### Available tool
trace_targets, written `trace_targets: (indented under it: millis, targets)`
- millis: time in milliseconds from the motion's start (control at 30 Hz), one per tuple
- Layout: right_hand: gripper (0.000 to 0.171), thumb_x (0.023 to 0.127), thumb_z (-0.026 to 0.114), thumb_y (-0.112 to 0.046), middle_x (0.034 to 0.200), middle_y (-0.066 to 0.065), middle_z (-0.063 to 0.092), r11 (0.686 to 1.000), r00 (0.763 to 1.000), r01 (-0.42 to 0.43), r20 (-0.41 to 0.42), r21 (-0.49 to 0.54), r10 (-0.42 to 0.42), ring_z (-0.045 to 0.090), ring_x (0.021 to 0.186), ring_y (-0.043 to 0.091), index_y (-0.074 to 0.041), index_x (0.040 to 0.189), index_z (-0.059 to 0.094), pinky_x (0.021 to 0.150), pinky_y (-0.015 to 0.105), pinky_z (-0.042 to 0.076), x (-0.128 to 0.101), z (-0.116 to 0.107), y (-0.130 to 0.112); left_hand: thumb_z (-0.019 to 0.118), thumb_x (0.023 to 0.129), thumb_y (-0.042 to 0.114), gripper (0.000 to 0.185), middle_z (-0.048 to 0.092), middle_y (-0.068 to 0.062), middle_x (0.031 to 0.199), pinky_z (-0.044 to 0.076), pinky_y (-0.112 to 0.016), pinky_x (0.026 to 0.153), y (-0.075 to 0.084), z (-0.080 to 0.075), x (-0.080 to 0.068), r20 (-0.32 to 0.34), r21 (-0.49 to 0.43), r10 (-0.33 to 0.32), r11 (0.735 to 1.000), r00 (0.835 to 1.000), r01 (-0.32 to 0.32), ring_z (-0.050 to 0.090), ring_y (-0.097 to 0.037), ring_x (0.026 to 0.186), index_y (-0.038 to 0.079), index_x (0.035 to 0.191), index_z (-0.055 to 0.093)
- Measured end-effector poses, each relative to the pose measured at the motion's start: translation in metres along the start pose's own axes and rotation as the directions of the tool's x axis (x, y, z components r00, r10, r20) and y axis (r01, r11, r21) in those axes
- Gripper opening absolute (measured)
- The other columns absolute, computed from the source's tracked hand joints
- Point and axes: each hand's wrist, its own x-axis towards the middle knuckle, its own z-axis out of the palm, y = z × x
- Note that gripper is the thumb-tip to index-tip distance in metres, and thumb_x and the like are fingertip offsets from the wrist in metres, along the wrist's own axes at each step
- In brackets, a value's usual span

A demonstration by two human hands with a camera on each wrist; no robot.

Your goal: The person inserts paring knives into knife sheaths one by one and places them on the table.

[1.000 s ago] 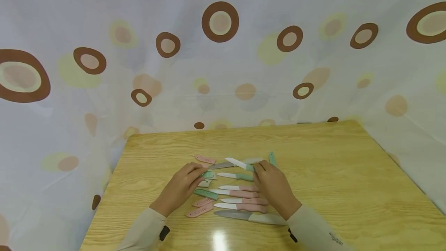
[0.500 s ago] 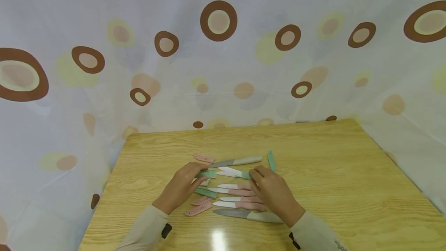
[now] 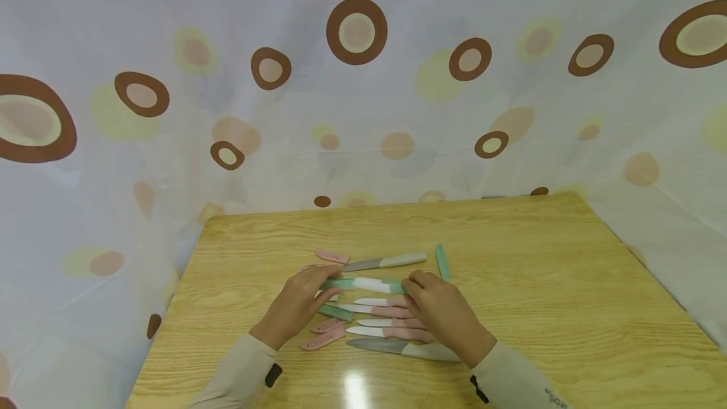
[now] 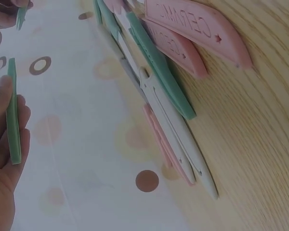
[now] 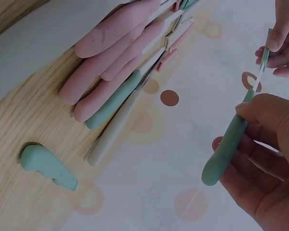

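Observation:
My right hand (image 3: pixel 413 284) grips the green handle (image 5: pixel 226 148) of a white-bladed knife (image 3: pixel 372 284), held level a little above the wooden table (image 3: pixel 545 283). A green sheath (image 3: pixel 336 284) is pinched between the fingers of my left hand (image 3: pixel 328 280), just left of the blade. The blade tip meets the sheath's mouth, both lying in one line. In the left wrist view the sheath (image 4: pixel 12 115) shows edge-on between thumb and fingers.
Under the hands lie several pink-handled knives (image 3: pixel 392 333), a grey knife (image 3: pixel 406 349), another grey knife (image 3: pixel 383 262), pink sheaths (image 3: pixel 324 339) and a green sheath (image 3: pixel 335 312). One more green sheath (image 3: pixel 442 262) lies to the right. A spotted curtain (image 3: pixel 358 81) surrounds the table.
The right hand lifted the green-handled knife off the table and swung its blade level towards the left hand's sheath. Blade tip and sheath mouth have come together.

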Motion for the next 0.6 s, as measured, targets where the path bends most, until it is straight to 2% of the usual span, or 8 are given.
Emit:
trace_targets:
  millis: [167,367,467,600]
  targets:
    - [0.018,0.077,0.08,-0.006,0.085,0.004,0.063,1.0,1.0,0.025,0.014,0.014,-0.025,0.06,0.07,0.013,-0.004,0.087,0.066,0.059,0.018,0.053,0.001,0.0,-0.001,0.075,0.08,0.008,0.046,0.067,-0.006,0.105,0.055,-0.022,0.081,0.004,0.001,0.001,0.018,0.018,0.026,0.999,0.999,-0.027,0.066,-0.019,0.096,-0.001,0.12,0.054]
    - [0.019,0.075,0.081,-0.004,0.087,0.005,0.064,0.998,0.999,0.04,0.026,0.046,-0.041,0.063,0.075,0.016,-0.002,0.088,0.068,0.063,0.02,0.055,0.006,0.0,-0.008,0.071,0.085,0.009,0.052,0.066,-0.005,0.106,0.055,-0.022,0.084,0.01,0.006,0.003,0.074,0.038,-0.014,0.999,0.997,0.011,0.066,-0.018,0.096,0.001,0.128,0.044]
    - [0.019,0.076,0.08,-0.003,0.089,0.007,0.064,0.996,0.998,0.064,0.022,0.063,-0.065,0.065,0.078,0.019,0.001,0.09,0.068,0.066,0.022,0.057,0.01,0.0,-0.013,0.07,0.086,0.01,0.053,0.066,-0.004,0.106,0.054,-0.022,0.085,0.016,0.011,0.006,0.092,0.063,0.002,0.998,0.996,-0.008,0.066,-0.018,0.096,0.001,0.13,0.042]
    - [0.015,0.078,0.078,-0.003,0.088,0.006,0.064,0.997,0.999,0.041,0.015,0.064,-0.042,0.065,0.077,0.017,0.001,0.089,0.068,0.065,0.021,0.057,0.012,0.001,-0.017,0.069,0.087,0.011,0.055,0.065,-0.005,0.107,0.052,-0.021,0.088,0.022,0.018,0.011,0.101,0.082,0.033,0.996,0.994,-0.041,0.065,-0.018,0.098,0.0,0.132,0.039]
